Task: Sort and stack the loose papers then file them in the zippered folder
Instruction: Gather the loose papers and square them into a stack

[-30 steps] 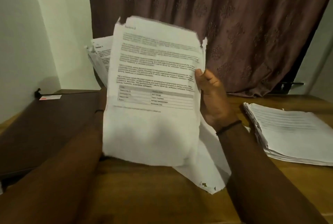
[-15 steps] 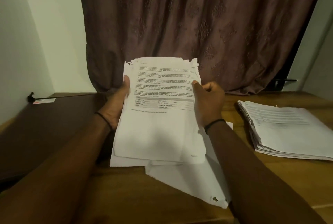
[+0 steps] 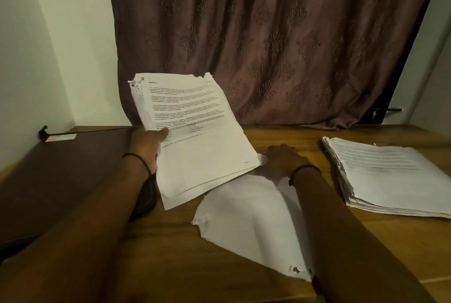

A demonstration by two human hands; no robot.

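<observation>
My left hand (image 3: 146, 146) grips a bundle of printed papers (image 3: 195, 136) with ragged top edges, thumb on the top sheet, and holds it tilted above the table. My right hand (image 3: 280, 161) rests palm down on loose white sheets (image 3: 249, 224) lying on the wooden table (image 3: 170, 261). Its fingertips are hidden behind the bundle's lower right corner. A thick, roughly squared stack of printed papers (image 3: 385, 173) lies at the right. A dark brown flat surface (image 3: 61, 175) covers the left side; whether it is the zippered folder I cannot tell.
A patterned brown curtain (image 3: 268, 46) hangs behind the table. White walls close in at left and right. A small card (image 3: 61, 137) and a black knob lie in the far left corner. A torn corner of the loose sheets reaches toward the front edge.
The bundle has come down and swung left, now held by my left hand alone. My right hand has let go of it and dropped onto the loose sheets on the table.
</observation>
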